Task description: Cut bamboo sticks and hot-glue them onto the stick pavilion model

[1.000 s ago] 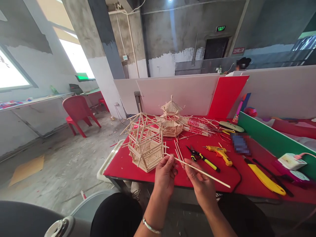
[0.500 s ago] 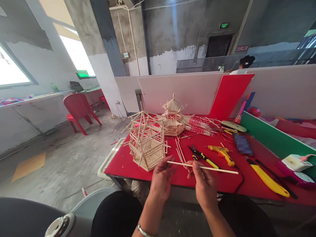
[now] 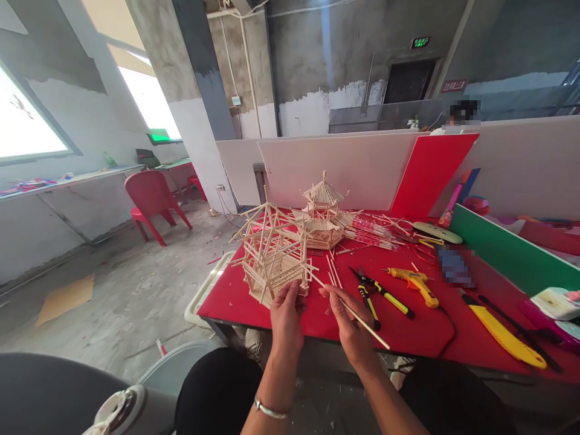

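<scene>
My right hand [image 3: 348,323] pinches a thin wooden stick [image 3: 372,332] between thumb and fingers. The stick slants, its far end close to the right side of an open pavilion model [image 3: 275,266] built from similar sticks. At that model's lower right corner, my left hand [image 3: 286,320] has its fingers closed on the edge; the fingertips are partly hidden. Behind stands a second stick pavilion [image 3: 323,199] with a pointed, filled-in roof. Several loose sticks [image 3: 333,272] lie between the models and a pair of black-and-yellow pliers [image 3: 379,291].
On the red table [image 3: 317,320] lie a yellow glue gun [image 3: 417,285] with its cord, a yellow utility knife [image 3: 505,335] and bundled sticks [image 3: 374,232]. A green board [image 3: 502,248] stands at the right. Near my knees is a bin [image 3: 170,368].
My left hand has moved from the stick's end to the pavilion model's lower corner. My right hand has shifted left and turned the stick, so its far end points up toward the model.
</scene>
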Demonstrator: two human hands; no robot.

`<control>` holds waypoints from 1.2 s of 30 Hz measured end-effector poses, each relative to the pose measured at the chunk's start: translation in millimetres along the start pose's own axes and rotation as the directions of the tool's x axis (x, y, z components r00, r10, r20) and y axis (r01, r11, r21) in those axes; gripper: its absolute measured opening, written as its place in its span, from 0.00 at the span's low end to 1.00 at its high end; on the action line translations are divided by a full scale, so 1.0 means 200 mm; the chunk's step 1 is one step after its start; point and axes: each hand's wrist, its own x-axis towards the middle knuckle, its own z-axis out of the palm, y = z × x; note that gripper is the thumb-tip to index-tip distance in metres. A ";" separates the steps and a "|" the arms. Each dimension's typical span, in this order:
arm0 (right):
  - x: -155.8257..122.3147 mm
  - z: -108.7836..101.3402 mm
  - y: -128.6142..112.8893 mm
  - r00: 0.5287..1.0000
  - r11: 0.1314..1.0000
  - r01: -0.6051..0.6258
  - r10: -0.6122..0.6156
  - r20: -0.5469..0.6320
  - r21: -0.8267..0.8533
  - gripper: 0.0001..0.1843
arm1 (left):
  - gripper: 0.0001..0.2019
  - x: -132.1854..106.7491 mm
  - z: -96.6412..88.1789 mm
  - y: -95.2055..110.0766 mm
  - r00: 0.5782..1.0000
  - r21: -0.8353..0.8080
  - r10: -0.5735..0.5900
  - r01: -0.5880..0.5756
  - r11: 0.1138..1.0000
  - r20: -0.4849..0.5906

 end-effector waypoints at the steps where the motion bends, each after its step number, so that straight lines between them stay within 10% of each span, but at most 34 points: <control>1: 0.00 0.00 0.00 1.000 1.000 -0.008 0.008 -0.001 0.009 0.16 | 0.20 0.01 0.02 0.00 1.000 0.006 0.000 0.000 1.000 0.015; 36: 0.00 0.01 0.20 0.979 0.976 -0.201 0.198 0.048 0.081 0.24 | 0.17 0.11 0.16 -0.01 0.999 -0.001 -0.004 0.004 1.000 0.032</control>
